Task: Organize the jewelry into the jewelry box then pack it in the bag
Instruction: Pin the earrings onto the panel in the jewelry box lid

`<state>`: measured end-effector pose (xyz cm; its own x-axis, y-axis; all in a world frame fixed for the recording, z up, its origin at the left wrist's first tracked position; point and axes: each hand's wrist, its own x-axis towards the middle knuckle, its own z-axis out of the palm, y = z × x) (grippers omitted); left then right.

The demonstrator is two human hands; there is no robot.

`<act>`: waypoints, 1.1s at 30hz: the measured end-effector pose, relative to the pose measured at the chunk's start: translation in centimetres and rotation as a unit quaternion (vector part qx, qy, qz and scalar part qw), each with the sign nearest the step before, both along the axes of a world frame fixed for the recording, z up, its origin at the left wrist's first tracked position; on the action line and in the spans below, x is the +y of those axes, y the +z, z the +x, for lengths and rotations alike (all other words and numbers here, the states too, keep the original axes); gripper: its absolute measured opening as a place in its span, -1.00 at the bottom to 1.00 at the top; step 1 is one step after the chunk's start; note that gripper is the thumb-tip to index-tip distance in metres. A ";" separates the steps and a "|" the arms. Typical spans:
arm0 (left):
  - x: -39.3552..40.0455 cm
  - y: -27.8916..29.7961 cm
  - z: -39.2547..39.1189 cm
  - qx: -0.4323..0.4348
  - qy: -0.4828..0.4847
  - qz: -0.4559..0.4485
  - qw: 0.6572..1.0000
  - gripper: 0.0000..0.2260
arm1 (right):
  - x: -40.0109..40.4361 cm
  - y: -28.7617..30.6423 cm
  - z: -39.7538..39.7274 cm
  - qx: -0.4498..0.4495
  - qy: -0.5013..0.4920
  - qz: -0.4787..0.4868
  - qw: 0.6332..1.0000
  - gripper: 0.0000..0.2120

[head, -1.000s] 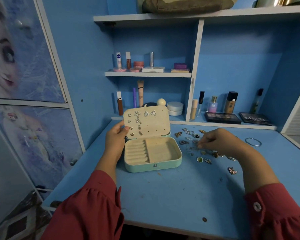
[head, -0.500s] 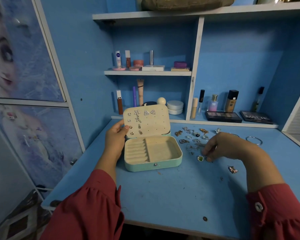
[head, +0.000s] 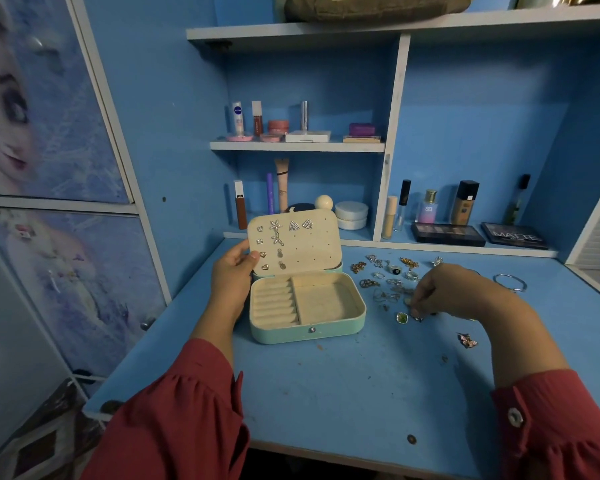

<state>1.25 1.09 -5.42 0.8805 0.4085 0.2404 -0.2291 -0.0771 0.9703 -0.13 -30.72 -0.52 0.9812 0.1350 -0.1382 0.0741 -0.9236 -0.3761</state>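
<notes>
Meanwhile the right hand (head: 454,292) has slid nearer, fingers now pinching among loose metal jewelry (head: 388,282) on the blue worktop (head: 343,382), its catch hidden, suggesting another pick, while the left hand (head: 231,275) still grips the mint-green, cream-lined jewelry box (head: 305,306) by its lid.

The blue surface (head: 343,386) carries specks of debris near its front edge. Behind it, a small upper shelf (head: 297,146) holds a Nivea tube (head: 238,116), a dark red lip gloss (head: 256,117), a pink jar (head: 278,126), a white flat case (head: 308,136) and a purple compact (head: 362,128). Lower down stand a brown tube (head: 240,208), a purple pencil (head: 270,192), a beige concealer tube (head: 282,184) and a white jar (head: 351,214). To the right are a perfume bottle (head: 429,206), a foundation bottle (head: 466,202) and two dark eyeshadow palettes (head: 447,233), one marked MATTE (head: 515,235). A cartoon poster (head: 32,109) covers the left-hand door.
</notes>
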 end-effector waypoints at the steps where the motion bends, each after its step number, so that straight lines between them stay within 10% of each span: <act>1: 0.1 0.0 0.0 0.003 0.000 -0.001 1.000 -0.72 | 0.0 0.0 0.0 -0.003 0.000 -0.004 1.000 -0.93; 10: 0.1 0.1 -0.2 0.006 -0.012 -0.017 1.000 -0.73 | 0.3 0.0 -0.2 -0.105 0.012 0.149 0.983 -0.92; 19: 0.2 0.4 -0.4 0.001 -0.036 -0.079 0.996 -0.75 | 3.4 -0.2 -0.3 -0.018 -0.013 0.592 0.805 -0.92; 33: 0.5 0.4 -0.1 -0.004 -0.061 -0.127 0.990 -0.75 | 8.8 -1.6 1.7 -0.031 -0.025 0.636 0.771 -0.90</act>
<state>1.15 1.62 -5.06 0.9255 0.3476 0.1504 -0.2292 0.1978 0.9531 1.58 -21.94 -2.10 0.9888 0.0845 0.1232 0.1057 0.1868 -0.9767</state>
